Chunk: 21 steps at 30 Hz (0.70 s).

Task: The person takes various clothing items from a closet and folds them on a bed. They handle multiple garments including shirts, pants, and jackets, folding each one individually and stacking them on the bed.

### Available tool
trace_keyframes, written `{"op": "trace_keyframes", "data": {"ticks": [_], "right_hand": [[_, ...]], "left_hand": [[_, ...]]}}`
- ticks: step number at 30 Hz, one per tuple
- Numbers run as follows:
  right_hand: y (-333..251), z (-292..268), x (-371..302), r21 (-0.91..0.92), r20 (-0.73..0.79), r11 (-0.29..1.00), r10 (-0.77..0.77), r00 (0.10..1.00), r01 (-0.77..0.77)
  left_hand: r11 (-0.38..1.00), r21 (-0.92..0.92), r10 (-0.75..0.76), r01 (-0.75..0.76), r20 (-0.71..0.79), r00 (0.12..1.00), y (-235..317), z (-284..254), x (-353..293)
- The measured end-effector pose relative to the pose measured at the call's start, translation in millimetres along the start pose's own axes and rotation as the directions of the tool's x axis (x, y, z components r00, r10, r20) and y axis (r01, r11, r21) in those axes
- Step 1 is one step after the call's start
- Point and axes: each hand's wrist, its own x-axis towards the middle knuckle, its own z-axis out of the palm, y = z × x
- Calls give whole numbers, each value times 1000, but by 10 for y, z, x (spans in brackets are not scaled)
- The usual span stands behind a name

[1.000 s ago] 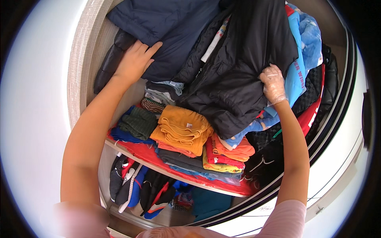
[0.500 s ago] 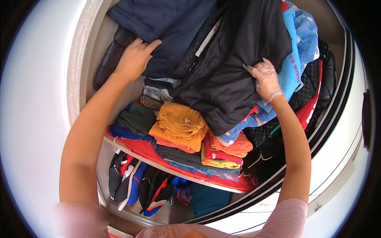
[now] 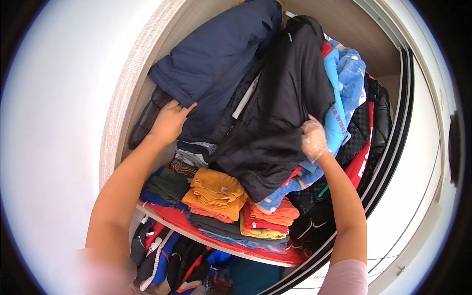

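A navy jacket (image 3: 211,54) hangs at the upper left, and my left hand (image 3: 169,123) is at its lower edge. The fingers are bent over the hem, with one finger lying out to the right along the cloth. To the right, a black jacket (image 3: 275,108) hangs in front of other clothes. My right hand (image 3: 314,138), in a thin clear plastic glove, grips its right side with the fingers closed on the fabric. A white strip (image 3: 246,98) shows between the two jackets. Beside the right hand are a light blue garment (image 3: 336,118) and a blue fluffy one (image 3: 351,71).
Folded stacks, with an orange-yellow pile (image 3: 216,191), a dark green garment (image 3: 168,186) and red-orange clothes (image 3: 270,214), sit on a red-covered shelf (image 3: 167,215). More clothes hang below. Dark sliding-door tracks (image 3: 400,128) edge the right; a wardrobe side panel (image 3: 123,98) stands left.
The view has shifted upward, so the wardrobe contents sit lower and the jackets' tops now show. Both hands stay at the same jackets.
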Motion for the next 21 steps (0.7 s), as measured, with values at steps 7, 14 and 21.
{"op": "trace_keyframes", "data": {"ticks": [7,14,21], "right_hand": [[543,93,-128,274,-91,950,-126,988,147],[492,169,-340,821,-5,531,376,926,-211],[589,41,-263,475,-95,867,224,970,-154]], "left_hand": [[1000,3,-5,5,14,1000,-23,11,-10],[1000,-16,-12,12,6,1000,-25,0,-8],[1000,6,-23,23,19,1000,-22,9,-29]]}}
